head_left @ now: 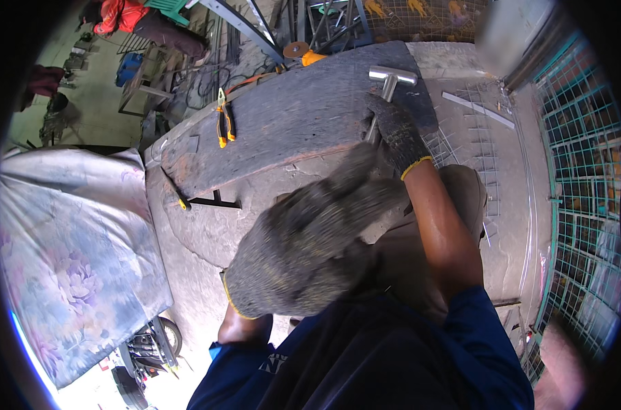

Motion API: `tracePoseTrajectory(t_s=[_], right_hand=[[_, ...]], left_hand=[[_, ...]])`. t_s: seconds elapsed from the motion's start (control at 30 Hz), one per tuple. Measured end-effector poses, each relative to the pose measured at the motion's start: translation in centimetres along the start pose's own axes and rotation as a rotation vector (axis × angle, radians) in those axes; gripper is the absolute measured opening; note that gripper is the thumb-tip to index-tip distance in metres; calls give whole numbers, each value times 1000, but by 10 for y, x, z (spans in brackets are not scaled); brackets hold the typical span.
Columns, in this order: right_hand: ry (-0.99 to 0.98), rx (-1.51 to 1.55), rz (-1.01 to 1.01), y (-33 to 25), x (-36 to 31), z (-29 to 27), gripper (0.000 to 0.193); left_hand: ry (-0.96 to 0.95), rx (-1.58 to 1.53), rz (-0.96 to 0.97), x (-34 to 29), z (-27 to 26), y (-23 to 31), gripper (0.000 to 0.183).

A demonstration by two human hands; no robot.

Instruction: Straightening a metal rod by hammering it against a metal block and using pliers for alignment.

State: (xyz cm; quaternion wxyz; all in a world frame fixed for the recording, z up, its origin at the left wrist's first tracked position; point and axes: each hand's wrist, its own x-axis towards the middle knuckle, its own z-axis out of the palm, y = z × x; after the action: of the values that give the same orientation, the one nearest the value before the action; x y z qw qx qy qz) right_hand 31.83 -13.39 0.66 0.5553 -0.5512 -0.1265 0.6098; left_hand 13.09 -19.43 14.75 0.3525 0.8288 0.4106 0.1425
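Observation:
My right hand (394, 133), in a dark knit glove with a yellow cuff, is closed round the handle of a hammer (390, 83). The hammer's shiny metal head points away from me, over the right end of a dark, worn board bench (283, 116). Close to the camera, my left hand (303, 236) wears a matching glove and looks large and smeared by motion. Its fingers stretch out to the right and stand apart, with nothing seen in them. Pliers (225, 124) with orange and black handles lie on the bench, left of the hammer.
A yellow-ended hand tool (175, 190) lies by the bench's left end. Behind the bench are an orange power tool (313, 58) and metal frames. Wire mesh and a flat metal strip (478, 109) lie right. Flowered cloth (85, 273) hangs left; a person in red (122, 15) is far left.

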Motion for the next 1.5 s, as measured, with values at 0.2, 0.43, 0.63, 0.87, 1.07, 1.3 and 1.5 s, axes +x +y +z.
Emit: tracePoseTrajectory(t_s=[0.2, 0.43, 0.63, 0.87, 1.07, 1.3, 1.5], right_hand=[[-3, 46, -39, 7, -2, -7, 24], [-18, 21, -13, 3, -3, -7, 23], [18, 65, -62, 7, -8, -2, 24], [37, -27, -60, 6, -6, -4, 24], [-3, 397, 44, 3, -6, 11, 20], [-118, 655, -14, 12, 3, 1, 30], [-64, 546, -4, 3, -10, 9, 30]], left_hand=[[-57, -34, -25, -104, -22, -13, 38], [-17, -550, -321, -168, -6, -63, 61], [-18, -937, -297, -179, -5, -76, 64], [66, -846, -607, -170, 2, -77, 41], [-67, -523, -702, -183, 7, -98, 33], [39, -135, -753, -215, 15, -153, 28], [59, 16, -689, -226, 18, -168, 26]])
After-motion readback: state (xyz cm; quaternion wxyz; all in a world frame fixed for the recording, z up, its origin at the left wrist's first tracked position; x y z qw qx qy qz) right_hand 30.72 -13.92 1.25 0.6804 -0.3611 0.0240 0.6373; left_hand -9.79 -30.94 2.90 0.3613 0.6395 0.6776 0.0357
